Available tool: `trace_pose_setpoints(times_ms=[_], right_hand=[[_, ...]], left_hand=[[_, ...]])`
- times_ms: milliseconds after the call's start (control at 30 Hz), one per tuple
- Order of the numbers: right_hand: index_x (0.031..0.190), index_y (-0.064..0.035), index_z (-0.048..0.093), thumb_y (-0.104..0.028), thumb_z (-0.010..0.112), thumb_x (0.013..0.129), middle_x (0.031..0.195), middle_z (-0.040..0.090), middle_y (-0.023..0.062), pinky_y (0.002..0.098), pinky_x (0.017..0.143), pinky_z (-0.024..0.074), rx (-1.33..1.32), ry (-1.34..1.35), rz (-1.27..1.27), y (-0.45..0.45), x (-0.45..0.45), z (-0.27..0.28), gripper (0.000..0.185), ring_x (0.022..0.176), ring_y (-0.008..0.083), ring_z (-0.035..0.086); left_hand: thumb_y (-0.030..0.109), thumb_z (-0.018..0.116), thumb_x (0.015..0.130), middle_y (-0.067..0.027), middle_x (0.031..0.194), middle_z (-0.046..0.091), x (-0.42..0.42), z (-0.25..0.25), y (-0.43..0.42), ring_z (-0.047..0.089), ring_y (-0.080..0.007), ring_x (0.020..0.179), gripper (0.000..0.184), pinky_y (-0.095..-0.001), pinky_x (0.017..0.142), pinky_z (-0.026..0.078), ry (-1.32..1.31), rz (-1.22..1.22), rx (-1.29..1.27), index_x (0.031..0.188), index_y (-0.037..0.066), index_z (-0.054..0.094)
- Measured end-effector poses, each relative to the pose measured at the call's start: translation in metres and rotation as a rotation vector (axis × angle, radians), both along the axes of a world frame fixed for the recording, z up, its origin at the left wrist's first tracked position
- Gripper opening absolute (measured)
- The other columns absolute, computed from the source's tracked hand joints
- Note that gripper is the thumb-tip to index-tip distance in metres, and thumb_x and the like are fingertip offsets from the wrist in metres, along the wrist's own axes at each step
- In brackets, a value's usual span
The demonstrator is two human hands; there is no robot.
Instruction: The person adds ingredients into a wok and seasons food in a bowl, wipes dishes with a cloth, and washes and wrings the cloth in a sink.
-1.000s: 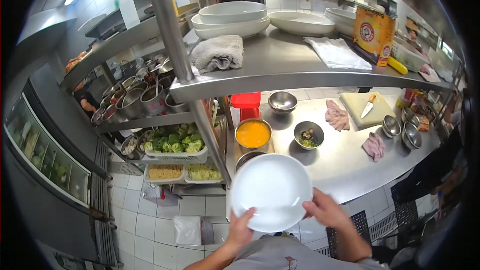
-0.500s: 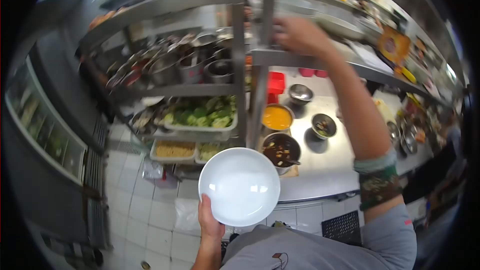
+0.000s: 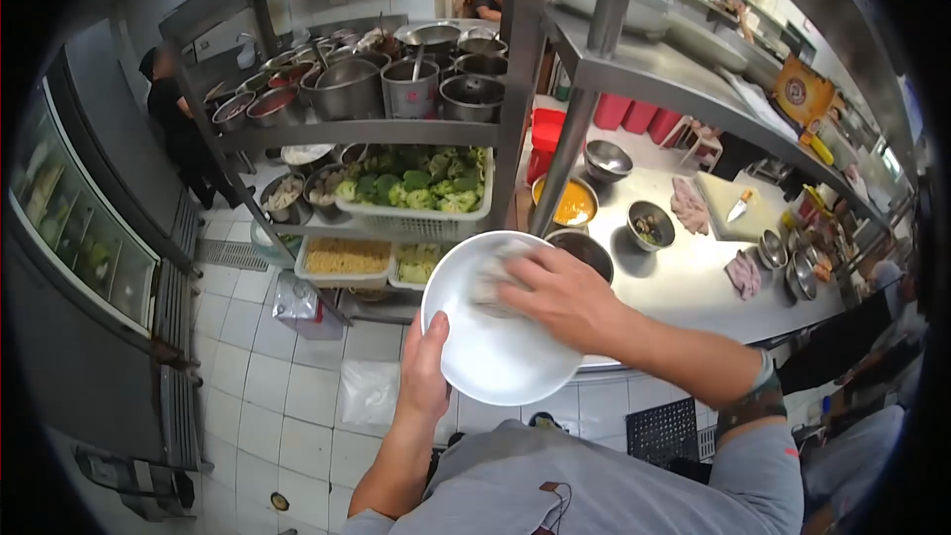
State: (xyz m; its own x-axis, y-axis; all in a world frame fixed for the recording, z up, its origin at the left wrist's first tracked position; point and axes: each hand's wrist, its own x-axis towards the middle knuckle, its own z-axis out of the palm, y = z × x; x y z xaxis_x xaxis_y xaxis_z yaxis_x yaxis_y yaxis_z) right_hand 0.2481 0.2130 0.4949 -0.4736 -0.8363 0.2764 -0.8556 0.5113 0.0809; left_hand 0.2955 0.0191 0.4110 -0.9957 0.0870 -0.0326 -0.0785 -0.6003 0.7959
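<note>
Down from the shelf [image 3: 693, 74] comes the right hand [image 3: 567, 295], and with it a pale cloth [image 3: 490, 287] that now sits on the white plate [image 3: 500, 372], bare half a second ago! Take the plate as the dial, twelve pointing away from the body: the left hand [image 3: 424, 374] has it between eight and nine o'clock, thumb over the rim, the other fingers mostly out of sight behind. In from three o'clock reaches the right hand, fingers bent over the cloth, holding it against the plate's inner face. And there's the key relation: the cloth lies just off centre toward twelve, directly under the right fingers, while the left thumb stays out at the rim, apart from it. So the right hand is the nearer one, touching! The plate is round, no long axis to speak of; the cloth's own is lost in blur. The plate hangs in the air before the torso, the steel surface [image 3: 679, 287] off toward two o'clock
</note>
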Motion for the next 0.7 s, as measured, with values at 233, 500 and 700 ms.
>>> trace_pose_setpoints(times_ms=[233,500,700], right_hand=[[0.102,-0.0102,0.065,0.004,0.057,0.068,0.106,0.060,0.0107,0.0325,0.086,0.0458,-0.479,-0.997,-0.121,-0.005,0.026,-0.012,0.038,0.099,0.0285,0.057],[0.104,-0.0119,0.063,-0.011,0.057,0.070,0.113,0.056,0.0090,0.0357,0.084,0.0474,-0.227,0.353,0.081,-0.016,-0.015,0.010,0.034,0.102,0.0273,0.054],[0.104,-0.0101,0.061,-0.009,0.057,0.070,0.114,0.053,0.0092,0.0338,0.084,0.0469,0.006,0.291,-0.334,-0.004,-0.011,0.003,0.035,0.100,0.0277,0.054]], left_hand=[[0.032,0.043,0.096,-0.0131,0.114,0.054,-0.018,-0.016,-0.003,0.050,-0.0175,0.104,0.046,-0.0288,0.092,0.037,0.139,0.091,-0.240,0.125,-0.004,0.042],[0.026,0.042,0.095,-0.0128,0.118,0.053,-0.019,0.002,-0.003,0.050,-0.0170,0.107,0.044,-0.0276,0.092,0.038,0.134,-0.081,-0.234,0.127,-0.004,0.041],[0.032,0.046,0.094,-0.0124,0.112,0.054,-0.026,0.015,-0.013,0.051,-0.0162,0.101,0.047,-0.0279,0.089,0.039,0.127,0.046,-0.156,0.124,-0.005,0.044]])
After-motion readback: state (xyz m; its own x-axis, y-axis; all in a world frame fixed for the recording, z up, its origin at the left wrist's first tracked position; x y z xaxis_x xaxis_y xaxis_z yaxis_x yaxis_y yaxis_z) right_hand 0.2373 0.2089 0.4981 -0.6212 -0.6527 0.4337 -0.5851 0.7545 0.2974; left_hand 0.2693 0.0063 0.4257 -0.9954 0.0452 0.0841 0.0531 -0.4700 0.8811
